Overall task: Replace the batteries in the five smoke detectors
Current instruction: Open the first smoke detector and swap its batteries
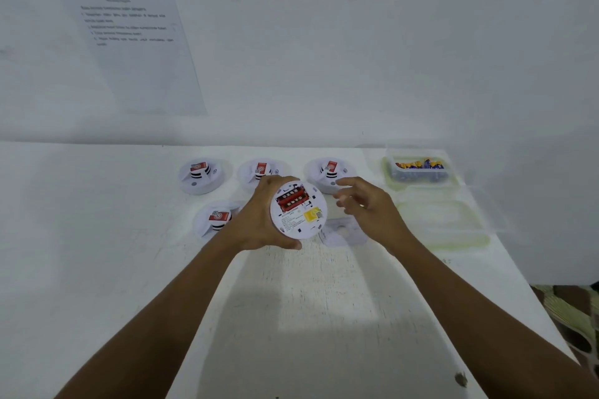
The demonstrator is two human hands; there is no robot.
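My left hand (259, 220) grips a round white smoke detector (298, 212) tilted up so its back faces me; red batteries (291, 197) sit in its open compartment above a yellow sticker. My right hand (366, 204) hovers just right of it, fingers spread, holding nothing. A white mounting plate (342, 232) lies flat on the table below the held detector. Three more detectors stand in the back row, at left (200, 175), middle (256, 170) and right (329, 172), each with a red label. Another detector (215, 217) sits in front left, partly behind my left wrist.
A clear plastic tub (418, 169) with several blue and yellow batteries stands at the back right. Nearer me on the right lie an empty clear tray (444, 215) and a lid. The table's right edge (531, 298) drops to patterned fabric. Printed sheets hang on the wall.
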